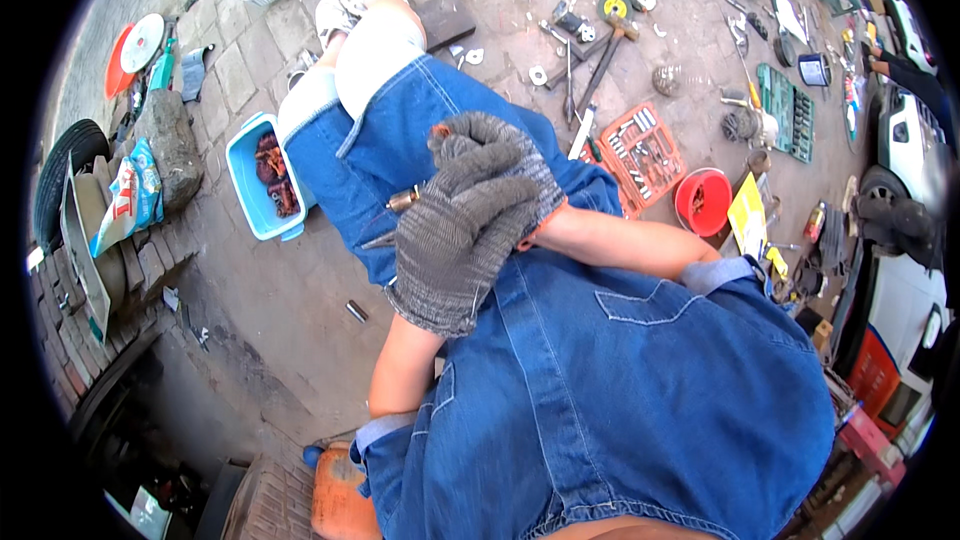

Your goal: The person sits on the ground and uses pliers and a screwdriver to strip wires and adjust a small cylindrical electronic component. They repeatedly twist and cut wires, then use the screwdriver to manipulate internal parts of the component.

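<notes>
1. Left hand and right hand, gloved, are pressed together; their grip cannot be told.
2. A brass piece is seen protruding left, just beside the gloves.
3. A blue tub is set farther left.

Left glove: grey knit is covering the hand, ending in a ribbed cuff
Right glove: similar grey knit is showing orange edging at the wrist
Denim shirt: blue cloth is showing a front placket and stitched chest pockets
Sleeve cuffs: a paler blue is showing
Denim bottoms: pale stitching is edging the blue hem
Shoes: white is showing
</notes>
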`<move>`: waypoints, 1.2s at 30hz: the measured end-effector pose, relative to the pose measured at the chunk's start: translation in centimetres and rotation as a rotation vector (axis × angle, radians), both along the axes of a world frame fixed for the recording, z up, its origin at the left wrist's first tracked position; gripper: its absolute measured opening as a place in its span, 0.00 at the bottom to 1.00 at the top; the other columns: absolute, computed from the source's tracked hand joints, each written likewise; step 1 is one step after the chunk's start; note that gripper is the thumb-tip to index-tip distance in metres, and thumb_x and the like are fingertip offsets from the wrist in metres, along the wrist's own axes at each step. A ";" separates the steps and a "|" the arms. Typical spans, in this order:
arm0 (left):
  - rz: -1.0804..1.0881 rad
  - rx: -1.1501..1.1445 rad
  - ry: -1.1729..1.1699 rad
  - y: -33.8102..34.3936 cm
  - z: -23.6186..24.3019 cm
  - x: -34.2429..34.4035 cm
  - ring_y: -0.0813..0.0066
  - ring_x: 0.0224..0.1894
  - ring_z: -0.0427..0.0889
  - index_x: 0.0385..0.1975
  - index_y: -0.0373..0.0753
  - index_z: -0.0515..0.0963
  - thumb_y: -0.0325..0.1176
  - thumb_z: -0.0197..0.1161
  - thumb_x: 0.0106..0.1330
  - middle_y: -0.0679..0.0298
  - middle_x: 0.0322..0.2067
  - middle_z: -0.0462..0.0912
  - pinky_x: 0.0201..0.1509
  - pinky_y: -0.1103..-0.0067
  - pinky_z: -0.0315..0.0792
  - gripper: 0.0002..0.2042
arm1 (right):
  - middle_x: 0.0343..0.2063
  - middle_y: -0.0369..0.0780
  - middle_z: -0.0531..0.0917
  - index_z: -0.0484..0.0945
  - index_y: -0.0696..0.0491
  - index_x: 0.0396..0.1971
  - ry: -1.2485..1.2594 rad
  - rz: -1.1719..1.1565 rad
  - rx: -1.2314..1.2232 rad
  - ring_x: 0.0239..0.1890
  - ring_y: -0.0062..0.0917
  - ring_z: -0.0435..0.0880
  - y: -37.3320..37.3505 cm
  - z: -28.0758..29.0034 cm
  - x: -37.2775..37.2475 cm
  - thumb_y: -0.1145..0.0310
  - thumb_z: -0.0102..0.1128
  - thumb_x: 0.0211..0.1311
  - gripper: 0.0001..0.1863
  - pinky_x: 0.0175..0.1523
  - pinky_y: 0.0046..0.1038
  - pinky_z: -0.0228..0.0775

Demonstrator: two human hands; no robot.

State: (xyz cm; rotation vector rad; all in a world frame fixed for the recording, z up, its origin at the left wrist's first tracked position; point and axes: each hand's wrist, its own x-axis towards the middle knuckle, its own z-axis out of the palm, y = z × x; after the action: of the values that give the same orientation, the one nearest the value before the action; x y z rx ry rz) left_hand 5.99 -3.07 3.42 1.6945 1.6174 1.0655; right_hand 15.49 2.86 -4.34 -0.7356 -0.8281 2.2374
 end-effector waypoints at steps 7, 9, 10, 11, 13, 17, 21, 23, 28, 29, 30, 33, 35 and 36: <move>-0.080 0.009 0.075 0.2 -0.2 0.3 0.64 0.45 0.78 0.34 0.37 0.79 0.28 0.66 0.49 0.59 0.41 0.80 0.49 0.74 0.71 0.11 | 0.39 0.39 0.77 0.70 0.57 0.43 -0.053 0.028 0.036 0.44 0.22 0.76 0.3 -0.1 0.4 0.76 0.46 0.62 0.10 0.49 0.23 0.71; -0.125 -0.005 0.098 0.4 -0.1 0.2 0.64 0.44 0.78 0.34 0.36 0.79 0.26 0.65 0.50 0.59 0.40 0.80 0.49 0.74 0.72 0.10 | 0.41 0.40 0.77 0.69 0.58 0.44 -0.120 0.040 0.141 0.46 0.23 0.76 0.2 -0.6 0.4 0.76 0.45 0.62 0.11 0.51 0.22 0.70; -0.142 -0.024 0.097 0.5 0.0 0.2 0.64 0.44 0.78 0.33 0.36 0.78 0.25 0.64 0.51 0.59 0.40 0.80 0.48 0.75 0.72 0.09 | 0.42 0.40 0.77 0.69 0.59 0.45 -0.034 0.029 0.073 0.46 0.22 0.75 0.1 -0.9 0.5 0.75 0.46 0.62 0.12 0.51 0.23 0.70; -0.159 -0.042 0.095 0.5 0.0 0.2 0.65 0.43 0.78 0.33 0.36 0.78 0.25 0.63 0.51 0.59 0.39 0.80 0.48 0.75 0.72 0.08 | 0.43 0.40 0.77 0.69 0.59 0.47 0.052 0.018 0.005 0.46 0.22 0.75 -0.1 -1.6 0.6 0.74 0.48 0.62 0.14 0.51 0.23 0.69; -0.146 0.015 -0.023 0.7 -0.6 -0.3 0.70 0.39 0.79 0.33 0.35 0.76 0.22 0.60 0.54 0.60 0.37 0.79 0.43 0.78 0.73 0.07 | 0.41 0.40 0.77 0.69 0.60 0.47 0.184 0.000 -0.169 0.44 0.22 0.76 0.0 -1.0 0.4 0.73 0.49 0.62 0.14 0.49 0.23 0.71; 0.074 -0.190 -0.316 0.0 -0.4 -1.4 0.81 0.30 0.77 0.35 0.34 0.73 0.20 0.56 0.59 0.63 0.32 0.77 0.32 0.84 0.72 0.06 | 0.37 0.40 0.80 0.73 0.59 0.43 -0.036 0.041 -0.162 0.36 0.23 0.80 1.2 0.5 0.6 0.75 0.50 0.60 0.12 0.41 0.21 0.74; 0.256 -0.041 -0.293 0.5 -0.2 -3.5 0.71 0.30 0.78 0.34 0.35 0.76 0.24 0.60 0.56 0.60 0.28 0.79 0.36 0.78 0.72 0.07 | 0.38 0.40 0.80 0.73 0.59 0.45 -0.170 0.028 -0.213 0.37 0.26 0.82 2.7 1.6 1.3 0.68 0.55 0.60 0.15 0.33 0.19 0.73; 0.198 0.070 -0.165 1.1 -0.4 -5.1 0.71 0.29 0.77 0.33 0.35 0.77 0.25 0.62 0.54 0.61 0.27 0.79 0.35 0.79 0.72 0.07 | 0.39 0.41 0.80 0.72 0.60 0.46 -0.145 0.034 -0.262 0.37 0.28 0.82 3.2 1.4 1.8 0.67 0.55 0.60 0.16 0.31 0.19 0.72; 0.093 0.153 0.139 1.8 -0.3 -7.6 0.68 0.27 0.75 0.29 0.37 0.81 0.28 0.66 0.48 0.61 0.24 0.78 0.34 0.76 0.70 0.08 | 0.37 0.42 0.80 0.73 0.59 0.45 -0.230 0.200 -0.271 0.35 0.28 0.82 3.9 2.8 2.9 0.69 0.57 0.58 0.16 0.30 0.19 0.73; 0.074 0.068 0.136 1.9 -0.2 -8.1 0.67 0.28 0.75 0.30 0.37 0.81 0.28 0.66 0.47 0.60 0.24 0.77 0.35 0.74 0.70 0.09 | 0.37 0.42 0.81 0.73 0.58 0.45 -0.247 0.240 -0.255 0.35 0.27 0.82 3.9 3.1 3.1 0.68 0.58 0.58 0.16 0.30 0.18 0.72; 0.068 0.075 0.170 2.0 -0.2 -8.2 0.67 0.28 0.75 0.30 0.38 0.81 0.29 0.66 0.47 0.60 0.24 0.76 0.35 0.74 0.70 0.09 | 0.37 0.41 0.81 0.73 0.58 0.45 -0.268 0.278 -0.244 0.35 0.26 0.82 3.8 3.3 3.3 0.68 0.59 0.57 0.17 0.29 0.18 0.72; 0.076 0.107 0.306 2.4 -0.2 -8.5 0.65 0.28 0.74 0.29 0.39 0.81 0.30 0.67 0.45 0.58 0.27 0.74 0.36 0.72 0.70 0.09 | 0.35 0.41 0.81 0.74 0.59 0.42 -0.275 0.322 -0.281 0.35 0.26 0.82 3.6 4.2 3.3 0.70 0.59 0.57 0.14 0.35 0.21 0.77; 0.116 0.148 0.429 2.5 0.1 -8.4 0.64 0.29 0.74 0.28 0.41 0.81 0.31 0.67 0.45 0.58 0.27 0.73 0.37 0.72 0.70 0.09 | 0.35 0.41 0.81 0.76 0.59 0.40 -0.303 0.346 -0.290 0.36 0.27 0.82 3.5 4.3 3.3 0.70 0.59 0.57 0.12 0.39 0.23 0.78; 0.135 0.167 0.492 2.6 0.2 -8.4 0.64 0.29 0.74 0.28 0.42 0.81 0.32 0.67 0.45 0.58 0.27 0.73 0.37 0.72 0.70 0.09 | 0.35 0.41 0.81 0.76 0.59 0.40 -0.296 0.358 -0.298 0.37 0.27 0.82 3.5 4.2 3.4 0.71 0.59 0.56 0.13 0.39 0.23 0.78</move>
State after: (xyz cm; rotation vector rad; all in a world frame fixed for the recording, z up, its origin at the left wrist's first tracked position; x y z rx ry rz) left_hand -2.40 -0.45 3.58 2.1048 2.0130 0.9109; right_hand 18.90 6.40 -0.15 -1.1570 -0.8228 2.6494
